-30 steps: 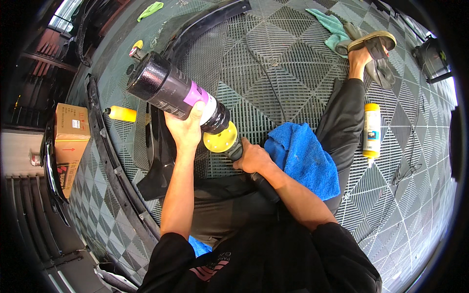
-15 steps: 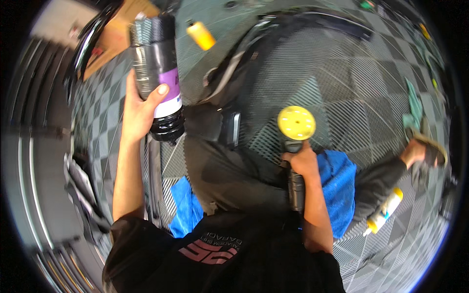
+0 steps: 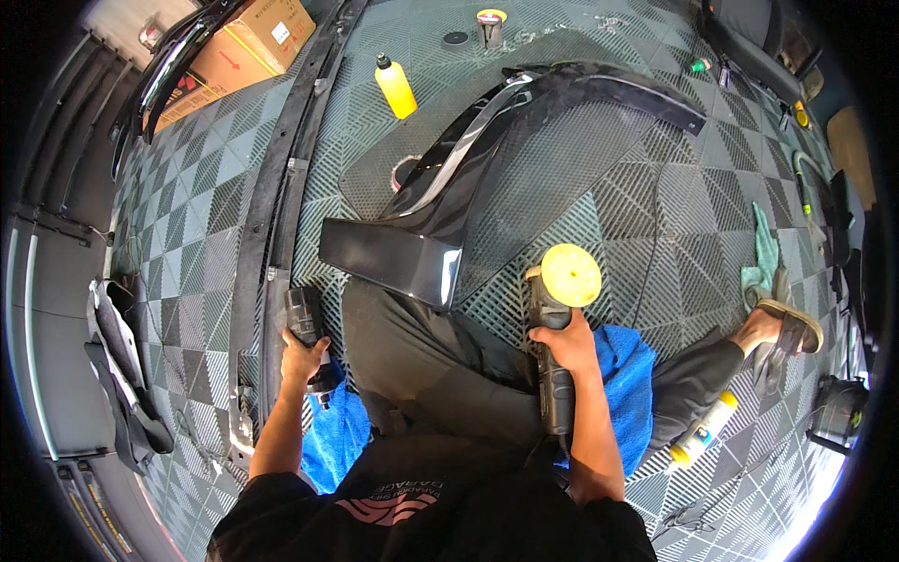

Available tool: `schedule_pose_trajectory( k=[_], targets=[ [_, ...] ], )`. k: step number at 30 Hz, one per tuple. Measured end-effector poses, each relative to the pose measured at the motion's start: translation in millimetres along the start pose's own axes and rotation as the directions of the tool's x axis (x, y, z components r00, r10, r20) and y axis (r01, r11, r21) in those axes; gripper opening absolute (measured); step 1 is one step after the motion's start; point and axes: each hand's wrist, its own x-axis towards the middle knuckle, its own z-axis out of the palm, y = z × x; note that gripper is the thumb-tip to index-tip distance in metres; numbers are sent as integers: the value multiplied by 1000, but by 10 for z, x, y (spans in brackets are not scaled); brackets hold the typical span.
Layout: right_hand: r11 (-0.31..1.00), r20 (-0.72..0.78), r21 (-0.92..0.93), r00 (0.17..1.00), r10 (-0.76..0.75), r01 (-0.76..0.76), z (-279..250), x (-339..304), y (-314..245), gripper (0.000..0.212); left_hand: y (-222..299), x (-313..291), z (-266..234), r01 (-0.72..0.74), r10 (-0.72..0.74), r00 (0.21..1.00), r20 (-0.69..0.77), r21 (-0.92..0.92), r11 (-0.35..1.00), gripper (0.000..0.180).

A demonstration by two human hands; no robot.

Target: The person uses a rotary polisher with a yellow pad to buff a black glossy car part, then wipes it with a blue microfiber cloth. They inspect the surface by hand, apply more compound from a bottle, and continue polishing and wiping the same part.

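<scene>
My left hand (image 3: 302,357) is closed around a black squeeze bottle (image 3: 303,315), held with its nozzle pointing down. The bottle is beside my left knee, above a blue towel (image 3: 335,438). My right hand (image 3: 567,345) grips a black power polisher (image 3: 554,393) by its body, fingers wrapped round it. Its round yellow pad (image 3: 570,275) is tilted up toward me and touches nothing. In front of my legs lies a curved glossy black car panel (image 3: 389,255), its near end close to my left leg.
Another blue towel (image 3: 626,389) lies by my right thigh. A yellow bottle (image 3: 397,89) stands beyond the panel; a yellow-and-white bottle (image 3: 704,429) lies at my right. Long dark strips (image 3: 272,206) run along the left, near a cardboard box (image 3: 253,51). A green cloth (image 3: 763,248) lies near my foot.
My left hand has brought the squeeze bottle down from high in front of me to beside my left knee. The polisher pad sits slightly lower in view.
</scene>
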Motion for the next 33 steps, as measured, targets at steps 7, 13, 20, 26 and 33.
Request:
schedule_pose_trajectory(
  k=[7,13,20,26,33],
  targets=[
    [999,39,-38,999,-36,38,-171,-336,-495,73,694,-403,-335,-601,545,599,-587,120,790,89],
    [989,116,38,982,-150,146,-146,-614,-621,55,2046,-1517,-862,-814,869,313,-384,-580,37,68],
    [983,128,138,983,-135,117,-219,-801,-623,58,2633,-1936,-615,-756,950,56,-306,-635,-160,94],
    [994,109,93,991,-74,64,-276,-829,-592,61,2752,-2024,-546,-815,952,60,-300,-566,-127,78],
    [993,102,59,989,-107,101,-255,-815,-558,66,2720,-1925,-552,-866,928,-77,-364,-436,-243,36]
  ],
)
